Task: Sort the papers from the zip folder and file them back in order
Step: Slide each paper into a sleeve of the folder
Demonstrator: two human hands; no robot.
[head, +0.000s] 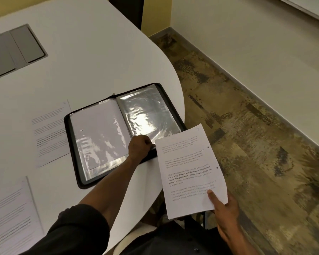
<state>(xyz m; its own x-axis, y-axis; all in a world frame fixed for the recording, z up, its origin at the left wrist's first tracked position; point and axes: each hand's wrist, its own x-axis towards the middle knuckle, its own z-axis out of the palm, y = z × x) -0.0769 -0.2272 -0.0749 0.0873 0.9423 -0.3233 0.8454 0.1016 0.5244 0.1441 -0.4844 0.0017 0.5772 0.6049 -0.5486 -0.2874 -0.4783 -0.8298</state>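
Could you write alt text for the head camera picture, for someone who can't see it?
A person's right hand holds a printed sheet beside an open black zip folder on a white table, while the left hand pinches the edge of a clear plastic sleeve. Two more printed pages lie left of the folder.

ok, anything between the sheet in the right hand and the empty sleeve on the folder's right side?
Only the left hand, pinching the sleeve at its near edge; otherwise nothing visible blocks the sheet.
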